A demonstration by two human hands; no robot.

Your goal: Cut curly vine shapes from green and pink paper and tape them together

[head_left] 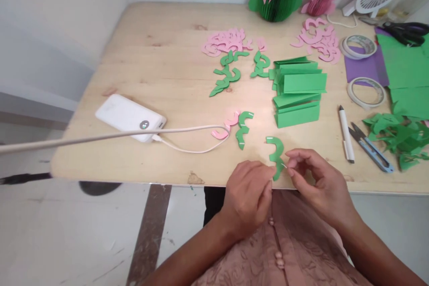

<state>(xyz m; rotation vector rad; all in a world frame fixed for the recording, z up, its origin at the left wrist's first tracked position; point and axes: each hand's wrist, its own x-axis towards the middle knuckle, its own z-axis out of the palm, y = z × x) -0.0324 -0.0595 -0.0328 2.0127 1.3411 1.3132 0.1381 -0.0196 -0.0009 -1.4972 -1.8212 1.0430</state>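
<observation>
My left hand (250, 192) is closed at the table's front edge, its fingertips on the lower left of a curvy green paper cutout (275, 148). A short white strip marks the cutout's upper end. My right hand (318, 183) is closed in a pinch at the cutout's right side, on a thin white strip (283, 165) that sticks out from the green paper. To the left lie a similar green paper cutout (241, 133) and a pink paper cutout (219, 134), both with small white strips on them.
Folded green paper (304, 84) stands beyond my hands. A white power bank (130, 116) with a cable lies left. At right are a white pen (346, 136), blue thread snips (372, 149), tape rolls (367, 93) and green scraps (398, 132). Pink cutouts (228, 42) lie farther back.
</observation>
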